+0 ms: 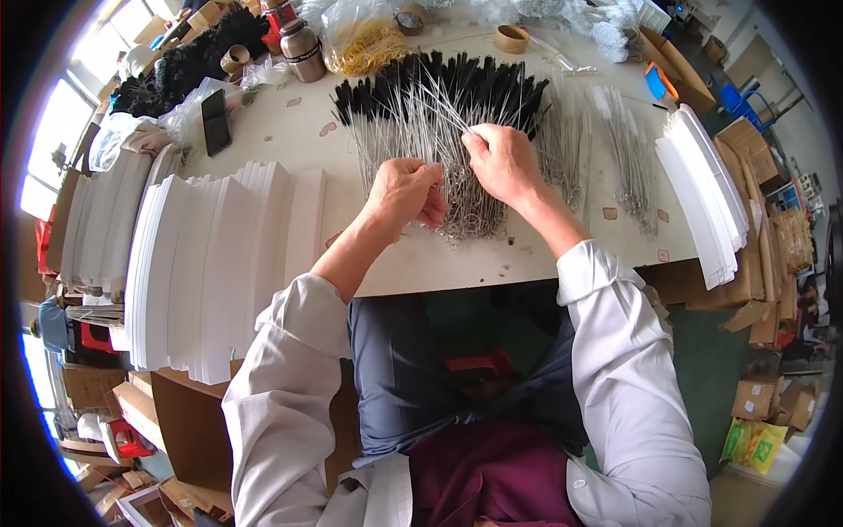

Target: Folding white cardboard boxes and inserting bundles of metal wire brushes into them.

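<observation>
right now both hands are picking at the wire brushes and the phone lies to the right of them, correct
Not quite. Both hands, left and right, are picking at the wire brushes, but the phone lies to the left of them, as the head view shows.

front: wire brush pile [439,114] blocks | left: white card stacks [219,255] | right: card stack [702,193] | near edge: bare tabletop [439,263]
</observation>
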Tool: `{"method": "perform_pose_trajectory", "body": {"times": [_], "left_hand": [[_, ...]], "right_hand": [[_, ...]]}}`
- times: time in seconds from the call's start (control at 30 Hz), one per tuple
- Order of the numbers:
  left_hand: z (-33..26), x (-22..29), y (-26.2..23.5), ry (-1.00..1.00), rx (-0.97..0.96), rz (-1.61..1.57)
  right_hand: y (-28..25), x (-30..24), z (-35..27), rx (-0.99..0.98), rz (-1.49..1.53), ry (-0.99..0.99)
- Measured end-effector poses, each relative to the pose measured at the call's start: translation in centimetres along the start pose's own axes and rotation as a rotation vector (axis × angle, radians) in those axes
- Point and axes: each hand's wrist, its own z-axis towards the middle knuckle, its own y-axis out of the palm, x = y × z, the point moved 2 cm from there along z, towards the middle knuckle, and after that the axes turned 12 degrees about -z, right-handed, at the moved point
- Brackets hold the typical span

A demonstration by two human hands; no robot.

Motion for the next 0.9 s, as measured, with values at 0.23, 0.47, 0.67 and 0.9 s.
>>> {"method": "perform_pose_trajectory", "body": {"times": [0.23,0.47,0.67,0.9], "left_hand": [[1.3,-0.7,1.5,-0.015,0.102,0.047],[1.6,-1.0,1.5,-0.03,0.129,0.029],[1.8,-1.0,2.1,-0.015,0.136,0.109],[2.0,-1.0,1.9,-0.009,0.173,0.097]], "right_hand": [[-2.6,-1.7,-3.3,0.025,-0.004,0.003],[-7.6,-2.4,-9.2,-0.017,0.124,0.072],[-13.5,-4.2,-14.4,-0.064,0.157,0.215],[-17.8,-5.0,-18.1,-0.007,0.286,0.362]]}}
